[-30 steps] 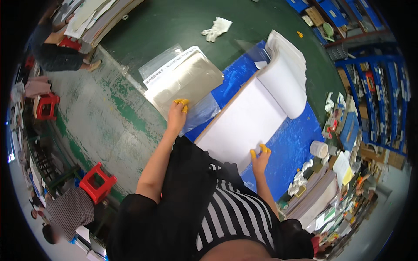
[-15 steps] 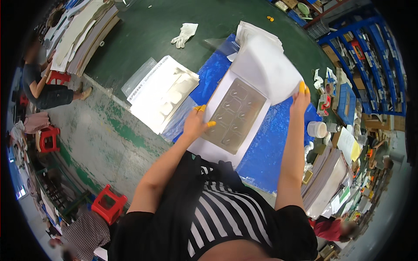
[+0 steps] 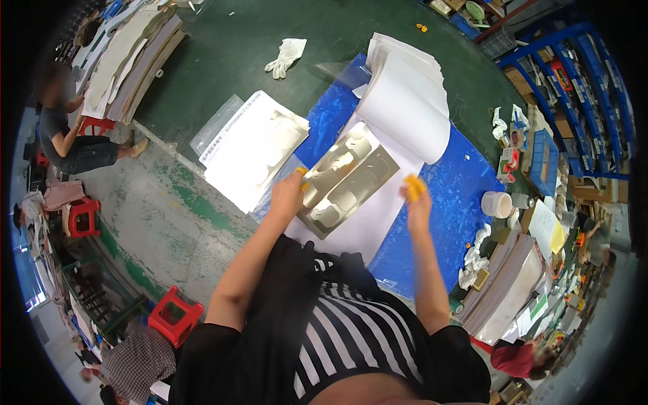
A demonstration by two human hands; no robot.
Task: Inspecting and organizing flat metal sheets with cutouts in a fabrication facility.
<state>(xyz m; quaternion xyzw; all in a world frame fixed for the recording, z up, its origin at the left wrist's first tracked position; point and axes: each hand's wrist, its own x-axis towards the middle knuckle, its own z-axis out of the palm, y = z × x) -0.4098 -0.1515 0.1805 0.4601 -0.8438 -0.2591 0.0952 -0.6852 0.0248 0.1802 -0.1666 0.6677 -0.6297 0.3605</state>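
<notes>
A thin shiny metallic sheet (image 3: 370, 183) with rounded outlines on it lies tilted over white paper (image 3: 388, 202); its left side is lifted and catches the light. My left hand (image 3: 287, 196), with yellow finger covers, is closed on that left edge. My right hand (image 3: 418, 202), also in yellow finger covers, hovers right of the sheet, apart from it; motion smears its fingers. Beyond the sheet, large white paper leaves (image 3: 408, 111) are folded back in a curl. To the left lies a pile of similar sheets under a printed white paper (image 3: 233, 145).
Blue plastic film (image 3: 432, 196) covers the green table (image 3: 223, 47). A white glove (image 3: 285, 57) lies at the far side. On the right stand a white tub (image 3: 497, 204), a blue crate (image 3: 542, 162) and stacked boards (image 3: 506, 283). A person (image 3: 64, 131) is at the left, near red stools (image 3: 174, 314).
My right hand has let go of the white paper leaf, which now lies folded back, and moved down and left. My left hand has taken the metallic sheet's left edge and raised it.
</notes>
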